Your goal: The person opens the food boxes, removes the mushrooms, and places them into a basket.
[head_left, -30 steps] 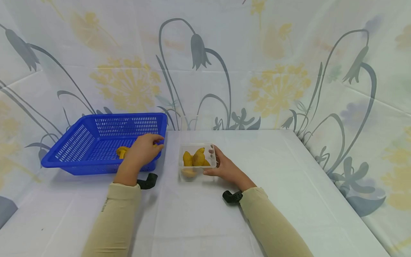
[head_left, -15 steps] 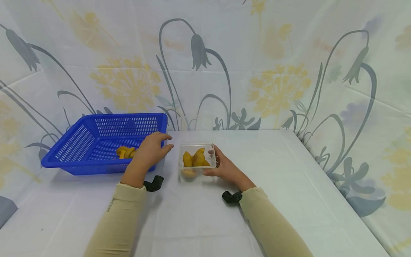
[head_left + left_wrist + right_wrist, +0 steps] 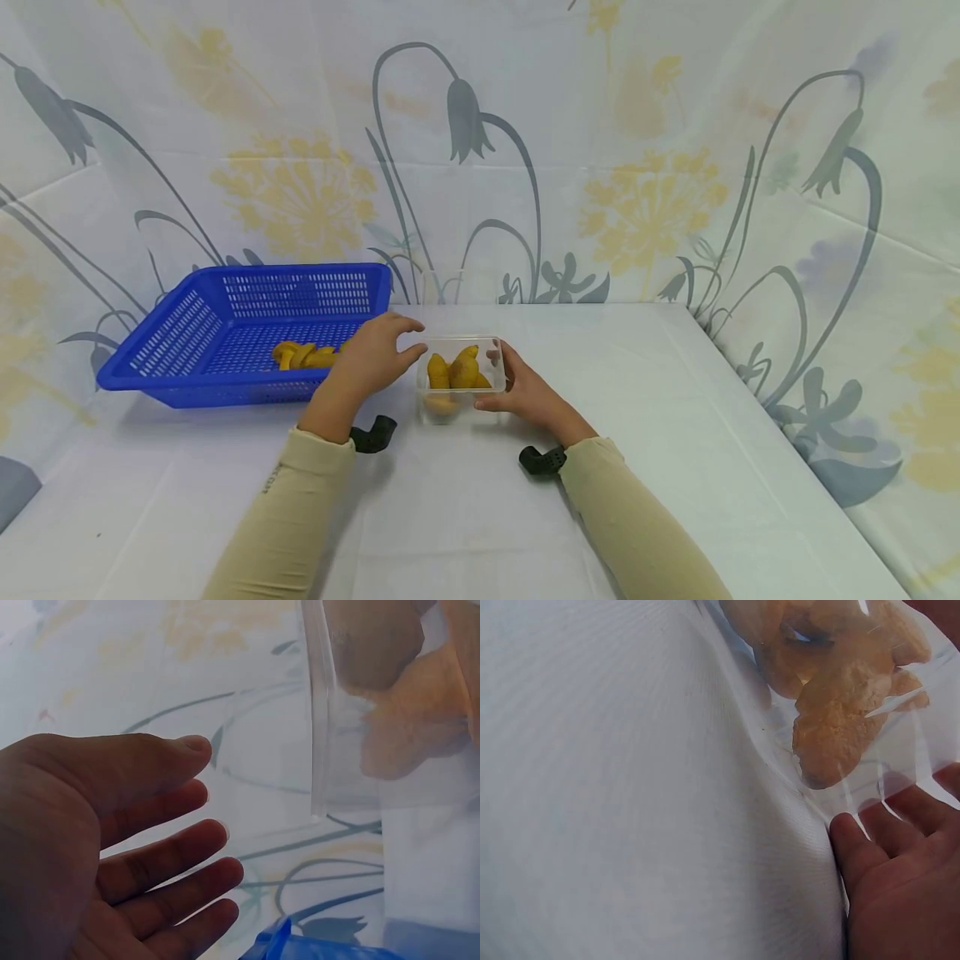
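A clear plastic box (image 3: 461, 408) stands on the table, its transparent lid (image 3: 461, 287) raised at the back. Inside lie several knobbly yellow-brown pieces (image 3: 463, 367) of a kind I cannot name, also seen through the wall as tan lumps (image 3: 840, 720) in the right wrist view. My right hand (image 3: 528, 392) holds the box at its right side, thumb at the front and fingers farther back. Just left of the box hovers my left hand (image 3: 371, 358), fingers apart and palm bare in the left wrist view, between the box and the blue basket (image 3: 217, 379).
Several yellow mushroom-like pieces (image 3: 300, 356) lie in the basket, partly behind its front rim. A white cloth (image 3: 465, 517) covers the table, and a flower-printed sheet (image 3: 645, 200) hangs behind. A grey object (image 3: 15, 492) shows at the left edge.
My left hand has moved right, out from over the basket to beside the box, uncovering more of the yellow pieces. My right hand and the box have stayed put.
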Motion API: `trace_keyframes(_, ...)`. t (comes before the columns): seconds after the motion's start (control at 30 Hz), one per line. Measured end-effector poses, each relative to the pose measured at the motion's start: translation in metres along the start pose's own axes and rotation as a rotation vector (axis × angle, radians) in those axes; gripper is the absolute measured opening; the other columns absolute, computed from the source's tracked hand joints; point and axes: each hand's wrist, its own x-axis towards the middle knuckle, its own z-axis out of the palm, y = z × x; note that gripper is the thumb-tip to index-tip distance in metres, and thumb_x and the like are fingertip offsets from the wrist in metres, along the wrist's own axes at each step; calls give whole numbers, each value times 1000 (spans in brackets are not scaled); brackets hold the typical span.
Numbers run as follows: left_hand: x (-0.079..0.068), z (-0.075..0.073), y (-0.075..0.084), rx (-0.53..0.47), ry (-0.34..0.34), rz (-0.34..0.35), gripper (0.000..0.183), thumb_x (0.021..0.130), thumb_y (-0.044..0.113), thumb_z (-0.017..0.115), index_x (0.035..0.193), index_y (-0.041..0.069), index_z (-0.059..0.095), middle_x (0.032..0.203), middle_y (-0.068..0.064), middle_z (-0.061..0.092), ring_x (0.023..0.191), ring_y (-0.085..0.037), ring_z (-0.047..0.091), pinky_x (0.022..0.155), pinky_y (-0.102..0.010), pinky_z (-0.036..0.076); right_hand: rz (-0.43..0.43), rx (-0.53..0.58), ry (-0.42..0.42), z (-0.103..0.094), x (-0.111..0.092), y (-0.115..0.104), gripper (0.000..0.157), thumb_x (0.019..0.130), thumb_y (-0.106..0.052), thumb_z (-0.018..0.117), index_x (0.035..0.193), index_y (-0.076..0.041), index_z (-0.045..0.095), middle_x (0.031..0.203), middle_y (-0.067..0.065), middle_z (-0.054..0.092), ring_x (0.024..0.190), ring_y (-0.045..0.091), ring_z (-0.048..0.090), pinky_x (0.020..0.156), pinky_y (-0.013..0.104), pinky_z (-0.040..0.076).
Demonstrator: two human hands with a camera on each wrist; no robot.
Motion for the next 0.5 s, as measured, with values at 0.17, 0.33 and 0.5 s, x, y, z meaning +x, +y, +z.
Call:
trace_keyframes(0.17, 1, 6, 6, -23, -21, 27, 39, 88, 33, 58, 121, 13, 57, 126, -10, 54, 118, -29, 50, 98, -47, 42, 2, -5, 10, 0, -1, 0, 110, 66, -42, 78, 146, -31, 3, 146, -7, 30, 138, 18, 24, 107, 47, 32)
trace_keyframes(0.33, 4, 15, 9, -53, -48, 40, 39, 87, 32, 59, 122, 13, 57, 124, -9, 55, 116, -28, 51, 98, -46, 42, 10, 0, 4, 0, -2, -1, 109, 65, -46, 78, 144, -37, 3, 146, -8, 29, 138, 15, 26, 107, 46, 32)
trace_keyframes(0.5, 6, 21, 14, -70, -67, 47, 41, 86, 33, 60, 122, 14, 57, 126, -8, 55, 114, -28, 53, 96, -44, 45, -1, 13, -5, 0, -2, -1, 111, 65, -48, 77, 146, -33, 3, 146, -7, 29, 137, 14, 27, 107, 45, 33)
